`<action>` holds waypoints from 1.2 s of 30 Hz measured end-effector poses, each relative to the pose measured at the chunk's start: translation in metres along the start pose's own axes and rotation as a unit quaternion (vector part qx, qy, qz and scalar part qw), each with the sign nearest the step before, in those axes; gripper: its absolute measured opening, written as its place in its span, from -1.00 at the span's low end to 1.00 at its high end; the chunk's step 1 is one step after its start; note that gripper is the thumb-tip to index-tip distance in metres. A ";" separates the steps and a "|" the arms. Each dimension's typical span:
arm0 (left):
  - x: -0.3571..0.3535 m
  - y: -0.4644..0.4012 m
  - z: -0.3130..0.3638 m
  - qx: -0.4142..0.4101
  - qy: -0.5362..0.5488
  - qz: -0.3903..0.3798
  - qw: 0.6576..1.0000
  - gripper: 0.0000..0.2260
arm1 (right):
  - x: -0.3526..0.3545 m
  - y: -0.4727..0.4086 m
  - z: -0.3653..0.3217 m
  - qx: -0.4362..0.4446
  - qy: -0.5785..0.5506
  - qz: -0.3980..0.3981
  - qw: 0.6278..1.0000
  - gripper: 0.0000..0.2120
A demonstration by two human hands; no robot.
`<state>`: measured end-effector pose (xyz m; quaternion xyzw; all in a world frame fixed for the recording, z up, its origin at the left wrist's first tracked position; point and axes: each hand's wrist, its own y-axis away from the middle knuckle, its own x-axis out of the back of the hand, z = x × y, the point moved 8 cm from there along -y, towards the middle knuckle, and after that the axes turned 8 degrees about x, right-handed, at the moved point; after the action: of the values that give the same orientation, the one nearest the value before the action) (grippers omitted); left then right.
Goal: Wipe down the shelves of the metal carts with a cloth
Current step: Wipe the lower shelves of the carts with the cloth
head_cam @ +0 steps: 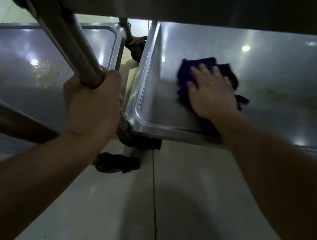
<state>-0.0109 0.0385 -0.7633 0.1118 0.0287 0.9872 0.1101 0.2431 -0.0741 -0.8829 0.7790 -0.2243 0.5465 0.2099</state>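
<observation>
**Wiping the low shelf of the right cart**

While the left hand (92, 104) is gripping a slanted metal post (72, 41), its fingers clamped round the tube, the right hand (211, 93) is pressing a purple cloth (184, 75) flat onto the low shelf (285, 89) of the right cart. The right fingers are lying straight and a little apart on top of the cloth, probably so the palm is spreading pressure over a wide patch. The cloth is sitting near the shelf's left rim, towards its near edge, with folds poking out far of the fingertips and to the right of the hand. The hold on the post is likely steadying the cart on its casters (118, 163) while the person is leaning in under the upper shelf (195, 3). A second cart's shelf (25, 66) is lying to the left, showing a yellowish smear under a light reflection, so it probably wants wiping too. A faint yellowish haze is also showing right of the cloth on the shelf being wiped
</observation>
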 end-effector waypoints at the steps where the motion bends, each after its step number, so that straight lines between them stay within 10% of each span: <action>1: 0.000 0.001 0.003 -0.009 0.004 0.005 1.000 -0.88 | 0.012 0.008 0.037 -0.043 -0.002 0.009 0.999 -0.44; 6: 0.000 0.008 0.004 -0.002 0.048 -0.006 0.999 -0.86 | 0.064 0.076 0.204 -0.230 0.015 0.051 0.972 -0.43; 10: -0.001 0.008 0.005 0.008 0.062 0.010 0.998 -0.85 | 0.066 0.089 0.213 -0.285 -0.013 0.050 0.957 -0.40; 18: -0.003 0.009 0.007 0.007 0.062 0.012 0.998 -0.88 | -0.020 0.036 -0.075 0.084 0.027 0.011 0.996 -0.45; 23: -0.001 0.009 0.006 0.004 0.045 0.005 0.999 -0.97 | -0.040 0.043 -0.101 0.147 -0.004 -0.037 0.989 -0.41; 36: -0.002 0.007 0.005 -0.012 0.056 -0.016 0.998 -0.96 | 0.060 0.184 0.207 -0.289 -0.013 0.049 0.956 -0.29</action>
<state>-0.0093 0.0317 -0.7586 0.0550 0.0246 0.9903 0.1253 0.3116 -0.3495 -0.8760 0.6805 -0.4134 0.4576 0.3957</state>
